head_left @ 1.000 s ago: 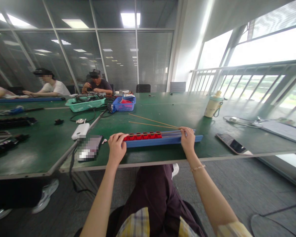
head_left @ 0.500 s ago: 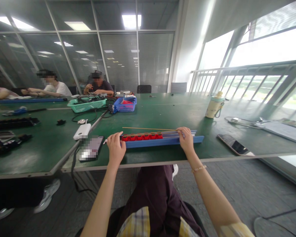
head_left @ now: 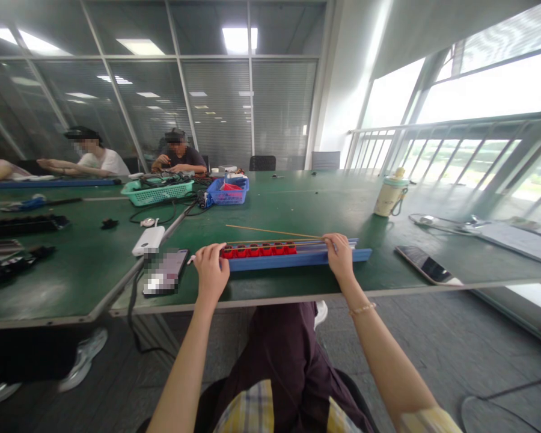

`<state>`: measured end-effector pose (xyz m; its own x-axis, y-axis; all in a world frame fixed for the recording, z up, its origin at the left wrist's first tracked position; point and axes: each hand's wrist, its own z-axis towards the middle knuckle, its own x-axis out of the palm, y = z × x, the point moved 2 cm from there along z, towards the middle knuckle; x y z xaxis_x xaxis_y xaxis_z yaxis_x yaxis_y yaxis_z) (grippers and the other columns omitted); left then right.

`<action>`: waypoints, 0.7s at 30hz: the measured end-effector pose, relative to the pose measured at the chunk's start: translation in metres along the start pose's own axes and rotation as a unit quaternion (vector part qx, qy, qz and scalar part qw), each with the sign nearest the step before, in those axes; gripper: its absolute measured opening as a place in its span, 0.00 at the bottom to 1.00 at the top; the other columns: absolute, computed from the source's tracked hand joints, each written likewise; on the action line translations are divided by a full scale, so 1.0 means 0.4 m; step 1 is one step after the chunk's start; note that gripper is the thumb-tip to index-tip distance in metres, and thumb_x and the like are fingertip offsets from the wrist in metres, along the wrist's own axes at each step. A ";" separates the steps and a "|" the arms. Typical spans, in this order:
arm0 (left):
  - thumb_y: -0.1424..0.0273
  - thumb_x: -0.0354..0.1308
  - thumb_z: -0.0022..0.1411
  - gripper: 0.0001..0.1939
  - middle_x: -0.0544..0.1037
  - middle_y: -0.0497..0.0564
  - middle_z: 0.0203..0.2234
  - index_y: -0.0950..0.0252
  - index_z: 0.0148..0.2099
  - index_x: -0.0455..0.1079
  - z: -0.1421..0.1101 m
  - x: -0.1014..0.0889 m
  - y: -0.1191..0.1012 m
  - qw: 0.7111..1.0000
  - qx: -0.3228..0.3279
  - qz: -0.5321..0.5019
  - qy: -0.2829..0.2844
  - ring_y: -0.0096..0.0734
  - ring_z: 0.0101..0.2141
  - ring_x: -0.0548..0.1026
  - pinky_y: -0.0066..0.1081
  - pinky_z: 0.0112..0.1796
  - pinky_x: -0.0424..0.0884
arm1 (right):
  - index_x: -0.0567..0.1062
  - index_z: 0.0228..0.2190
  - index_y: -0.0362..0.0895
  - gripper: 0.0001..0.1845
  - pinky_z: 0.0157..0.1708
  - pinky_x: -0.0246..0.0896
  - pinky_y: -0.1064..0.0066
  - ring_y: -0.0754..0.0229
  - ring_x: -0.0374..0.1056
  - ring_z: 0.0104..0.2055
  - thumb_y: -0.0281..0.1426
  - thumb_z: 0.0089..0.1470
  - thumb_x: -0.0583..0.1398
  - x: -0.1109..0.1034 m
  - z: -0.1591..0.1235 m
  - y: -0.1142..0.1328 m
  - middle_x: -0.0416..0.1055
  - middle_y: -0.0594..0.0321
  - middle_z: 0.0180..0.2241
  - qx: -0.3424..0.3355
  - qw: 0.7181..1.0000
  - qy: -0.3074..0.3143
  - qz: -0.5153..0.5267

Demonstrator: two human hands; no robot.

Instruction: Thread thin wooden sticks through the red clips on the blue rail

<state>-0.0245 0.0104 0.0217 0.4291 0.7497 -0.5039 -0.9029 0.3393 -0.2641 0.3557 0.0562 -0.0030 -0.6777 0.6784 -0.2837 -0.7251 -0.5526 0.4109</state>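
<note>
Lengthwise beside the near edge of the green desk point(head_left: 293, 210) lies a blue holder point(head_left: 297, 260), a long, narrow channel roughly parallel to that edge. Red blocks point(head_left: 260, 250) stand in a row in its left part, and a pale strip shows in the part to their right. The right hand point(head_left: 340, 257) is near the holder's right end, its grip pinching thin rods point(head_left: 270, 231) between thumb and fingers; one runs over the row of blocks, while another slants away, its free left end above the desk behind the holder. The left hand point(head_left: 211, 272) bends over the holder's left end, fingertips touching down by the end block; whether its grip has closed on a rod tip cannot be told. The work at hand looks like laying a rod along the blocks, and handling of this kind seems to call for a light pinch at both ends, keeping the loose rod apart. To the left, near the desk's near left corner, are a phone point(head_left: 177, 267), partly blurred out, and a white case point(head_left: 148, 240). Toward the right, a second phone point(head_left: 426, 264) lies by the near edge, with a lidded cup point(head_left: 386, 198) farther back. Beyond, left of centre, sit a green basket point(head_left: 160, 194) of cables and a blue basket point(head_left: 234, 196). Several people are seated toward the far left.
</note>
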 end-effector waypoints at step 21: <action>0.74 0.49 0.62 0.18 0.76 0.56 0.46 0.62 0.52 0.72 0.001 -0.006 -0.004 1.000 -0.013 -0.019 0.011 0.46 0.50 0.66 0.47 0.53 0.63 | 0.76 0.33 0.47 0.14 0.47 0.61 0.56 0.50 0.66 0.43 0.35 0.64 0.52 0.002 -0.001 0.010 0.75 0.57 0.34 0.007 1.000 0.022 0.006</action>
<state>-0.0239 0.0083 0.0236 0.4630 0.7241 -0.5112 -0.8854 0.3516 -0.3040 0.3522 0.0544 -0.0019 -0.6911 0.6501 -0.3158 -0.7154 -0.5535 0.4264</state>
